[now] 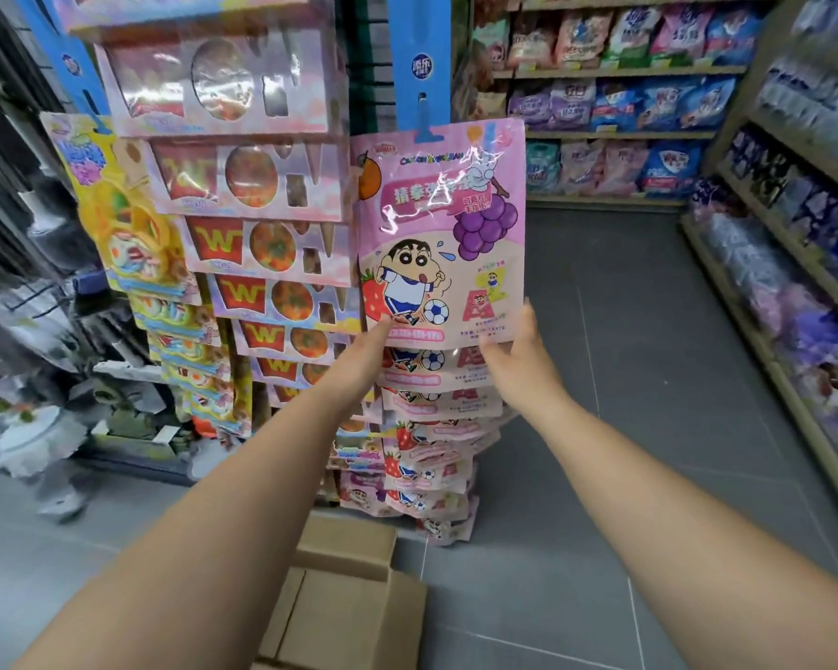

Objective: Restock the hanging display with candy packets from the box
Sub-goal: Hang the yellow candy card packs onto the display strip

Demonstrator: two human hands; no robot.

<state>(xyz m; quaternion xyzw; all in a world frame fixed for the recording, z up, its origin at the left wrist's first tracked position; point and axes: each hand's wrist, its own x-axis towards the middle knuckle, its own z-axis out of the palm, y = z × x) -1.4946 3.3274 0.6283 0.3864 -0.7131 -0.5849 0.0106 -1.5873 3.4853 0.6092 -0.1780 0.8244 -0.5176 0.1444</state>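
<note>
You stand in a shop aisle on a grey tiled floor (625,331), with snack shelves (625,70) at your right. The pink packet (439,224) hangs on the blue strip (419,65). Your left hand (368,350) and right hand (514,350) each pinch one lower corner of it. The box (344,606) lies on the floor below.
</note>
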